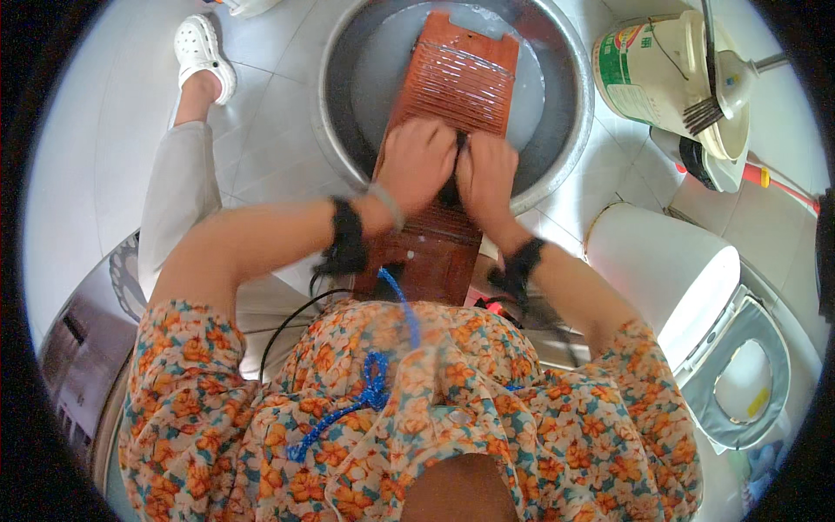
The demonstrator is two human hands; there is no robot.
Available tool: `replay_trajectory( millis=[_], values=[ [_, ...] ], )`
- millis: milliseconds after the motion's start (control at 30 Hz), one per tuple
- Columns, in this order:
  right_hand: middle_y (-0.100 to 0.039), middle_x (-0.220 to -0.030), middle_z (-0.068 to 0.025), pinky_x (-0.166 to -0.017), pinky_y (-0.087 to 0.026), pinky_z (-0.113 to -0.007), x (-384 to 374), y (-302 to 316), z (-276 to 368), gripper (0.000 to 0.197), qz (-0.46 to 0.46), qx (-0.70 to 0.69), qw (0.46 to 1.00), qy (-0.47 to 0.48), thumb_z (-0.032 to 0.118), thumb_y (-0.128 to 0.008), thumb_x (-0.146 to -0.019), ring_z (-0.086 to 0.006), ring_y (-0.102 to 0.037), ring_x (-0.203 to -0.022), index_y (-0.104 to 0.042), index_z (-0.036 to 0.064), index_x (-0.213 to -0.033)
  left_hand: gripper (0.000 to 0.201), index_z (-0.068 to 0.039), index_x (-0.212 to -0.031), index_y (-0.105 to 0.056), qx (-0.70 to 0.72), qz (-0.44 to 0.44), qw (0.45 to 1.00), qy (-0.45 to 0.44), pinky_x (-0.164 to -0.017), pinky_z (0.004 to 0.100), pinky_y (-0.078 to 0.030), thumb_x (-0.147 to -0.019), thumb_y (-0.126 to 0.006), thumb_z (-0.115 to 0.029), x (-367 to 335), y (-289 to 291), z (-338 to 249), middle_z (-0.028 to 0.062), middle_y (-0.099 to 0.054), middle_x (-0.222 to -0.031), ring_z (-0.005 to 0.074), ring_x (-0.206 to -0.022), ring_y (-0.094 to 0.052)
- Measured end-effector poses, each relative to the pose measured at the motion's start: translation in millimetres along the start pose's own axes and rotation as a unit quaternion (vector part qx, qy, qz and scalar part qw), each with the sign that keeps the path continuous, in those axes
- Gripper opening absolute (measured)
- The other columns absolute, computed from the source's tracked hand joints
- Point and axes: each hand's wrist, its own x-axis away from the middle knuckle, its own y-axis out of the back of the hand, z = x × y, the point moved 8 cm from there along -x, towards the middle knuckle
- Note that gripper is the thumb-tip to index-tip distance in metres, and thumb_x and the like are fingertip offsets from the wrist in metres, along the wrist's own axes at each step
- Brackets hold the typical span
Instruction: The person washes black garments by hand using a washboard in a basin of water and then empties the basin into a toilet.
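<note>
A reddish-brown washboard (463, 76) with ridges leans in a round metal basin (584, 104), its near end close to my body. Cloudy water (376, 96) lies in the basin around the board's far end. On the board, my left hand (417, 165) and my right hand (487, 174) are side by side, both closed on a small black cloth (448, 191). Only a narrow strip of the cloth shows between them; the rest is hidden under my fingers. Black bands with cords circle both my wrists.
To the right of the basin stands a white and green bucket (622, 74), with a dark-bristled brush (703, 115) by its rim. A white toilet (657, 252) with a grey seat (704, 396) is at the right. My leg with a white clog (198, 48) extends at left.
</note>
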Motion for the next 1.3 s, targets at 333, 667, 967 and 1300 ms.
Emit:
replay_trajectory(
  millis=[333, 667, 967, 1300],
  values=[
    [-0.063, -0.115, -0.0166, -0.086, -0.042, -0.061, -72, -38, -80, 0.036, 0.004, 0.015, 0.988, -0.156, 0.038, -0.048, -0.097, -0.0377, -0.058, -0.108, -0.065, 0.0074, -0.106, 0.045, -0.007, -0.135, -0.051, -0.020, 0.070, 0.989, 0.131, -0.105, 0.0473, -0.040, -0.100, -0.042, -0.035, -93, -46, 53, 0.0164, -0.057, -0.134, 0.0348, -0.123, -0.054],
    [-0.064, -0.100, -0.0148, -0.090, -0.038, -0.055, 24, 34, 12, 0.020, -0.051, -0.057, 0.982, -0.170, 0.023, -0.052, -0.095, -0.0369, -0.058, -0.101, -0.062, 0.0062, -0.096, 0.052, -0.017, -0.120, -0.070, -0.090, 0.189, 0.962, 0.177, -0.110, 0.0560, -0.027, -0.100, -0.034, -0.048, -14, -11, 3, 0.0167, -0.051, -0.142, 0.0434, -0.130, -0.042],
    [-0.066, -0.108, -0.0078, -0.095, -0.038, -0.048, 66, 26, 42, 0.024, -0.134, -0.036, 0.977, -0.162, 0.025, -0.050, -0.095, -0.0337, -0.055, -0.108, -0.067, 0.0085, -0.100, 0.022, -0.013, -0.105, -0.067, -0.022, -0.060, 0.998, 0.019, -0.109, 0.0554, -0.030, -0.092, -0.059, -0.028, 59, 22, -28, 0.0150, -0.052, -0.138, 0.0413, -0.132, -0.041],
    [-0.065, -0.086, -0.0116, -0.081, -0.041, -0.049, 13, -7, -12, 0.023, -0.057, -0.103, 0.988, -0.097, 0.021, -0.047, -0.092, -0.0368, -0.059, -0.088, -0.065, 0.0079, -0.086, 0.022, -0.005, -0.093, -0.063, 0.046, 0.061, 0.997, -0.004, -0.090, 0.0492, -0.043, -0.090, -0.050, -0.023, -3, -18, 6, 0.0152, -0.066, -0.096, 0.0359, -0.095, -0.060]
  ],
)
